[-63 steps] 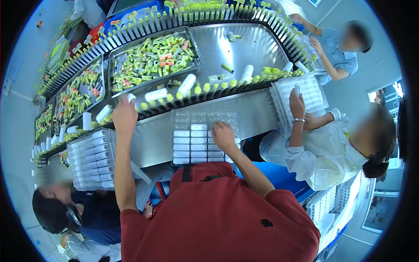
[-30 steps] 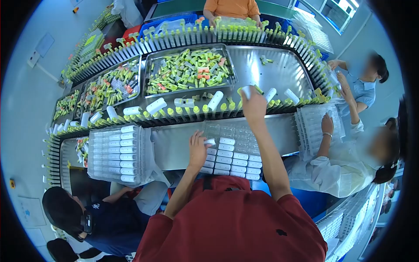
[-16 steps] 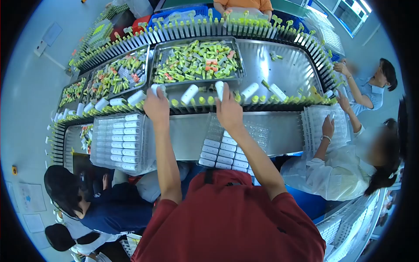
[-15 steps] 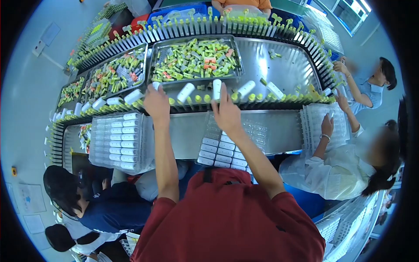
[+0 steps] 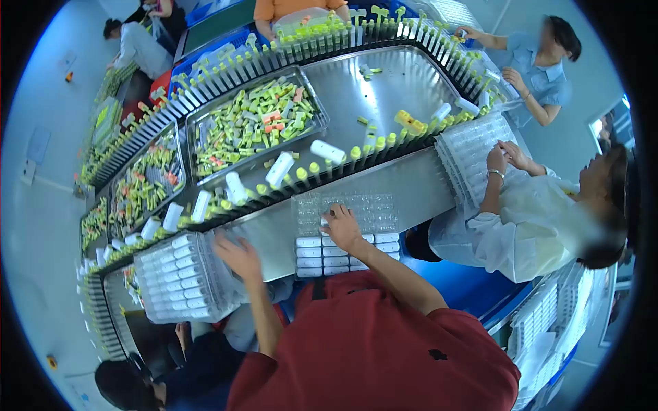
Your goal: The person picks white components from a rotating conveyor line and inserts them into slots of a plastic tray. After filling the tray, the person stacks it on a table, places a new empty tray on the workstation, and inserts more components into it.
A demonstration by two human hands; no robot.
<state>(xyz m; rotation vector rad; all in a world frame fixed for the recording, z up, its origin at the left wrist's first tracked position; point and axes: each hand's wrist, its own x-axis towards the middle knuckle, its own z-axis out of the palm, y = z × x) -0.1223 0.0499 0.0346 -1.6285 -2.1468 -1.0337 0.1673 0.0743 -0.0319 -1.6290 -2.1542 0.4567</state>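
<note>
My right hand [image 5: 343, 227] is over a clear plastic blister tray [image 5: 373, 205], fingers bent down and closed around a small white plastic piece that is mostly hidden. The near rows of this tray hold several white oblong plastic pieces [image 5: 336, 262]. My left hand [image 5: 238, 258], blurred by motion, is beside a stack of clear trays [image 5: 226, 281] filled with white pieces. Its fingers look spread, and I see nothing in them. Beyond both hands, white oblong pieces [image 5: 279, 169] lie along the conveyor [image 5: 356, 166] with its yellow-green pegs.
Metal trays [image 5: 317, 127] of yellow-green and orange parts lie inside the conveyor loop. A co-worker in white [image 5: 514, 240] handles stacked clear trays [image 5: 473, 157] on the right. Others in dark blue [image 5: 212, 370], light blue [image 5: 548, 82] and orange [image 5: 291, 8] are around the line.
Both hands have drawn back from the conveyor: the right down to the blister tray, the left toward the tray stack. The view has turned, and the white pieces along the line have shifted.
</note>
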